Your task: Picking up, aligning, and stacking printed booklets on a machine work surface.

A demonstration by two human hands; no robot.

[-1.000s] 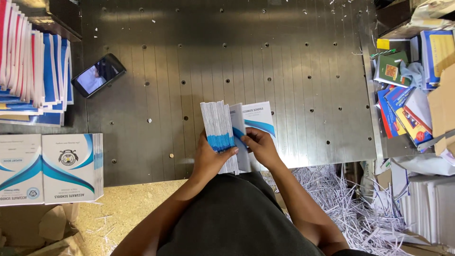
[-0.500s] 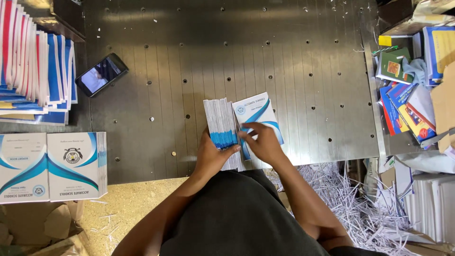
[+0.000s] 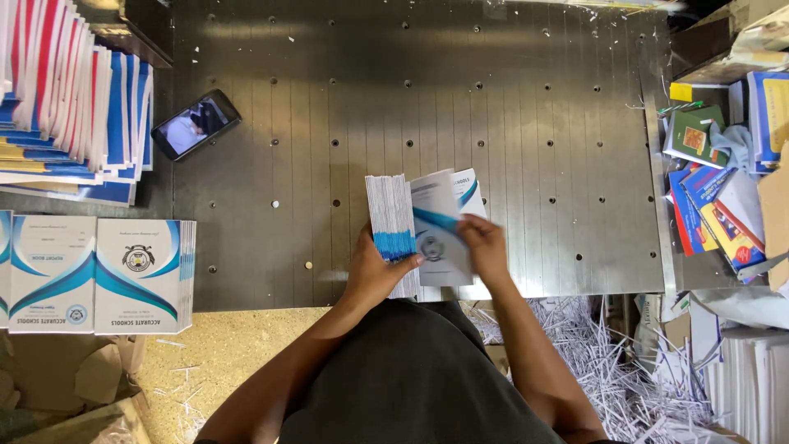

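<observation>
A stack of thin white-and-blue booklets (image 3: 391, 215) stands on edge near the front of a dark metal work table (image 3: 526, 123). My left hand (image 3: 374, 273) grips that stack from below, thumb across the blue band. My right hand (image 3: 482, 247) holds the top booklet (image 3: 437, 234) by its right side, lifted and turned off the stack. Another booklet's corner (image 3: 470, 187) shows behind it.
A phone (image 3: 196, 124) with a lit screen lies at the table's left. Fanned booklet piles (image 3: 66, 99) fill the far left, two flat booklet stacks (image 3: 99, 275) sit below them. Assorted books (image 3: 715, 189) crowd the right edge. Paper shreds (image 3: 608, 362) litter the floor.
My right hand has peeled the top booklet away from the stack and swung it left, tilted. My left hand has kept its hold on the stack.
</observation>
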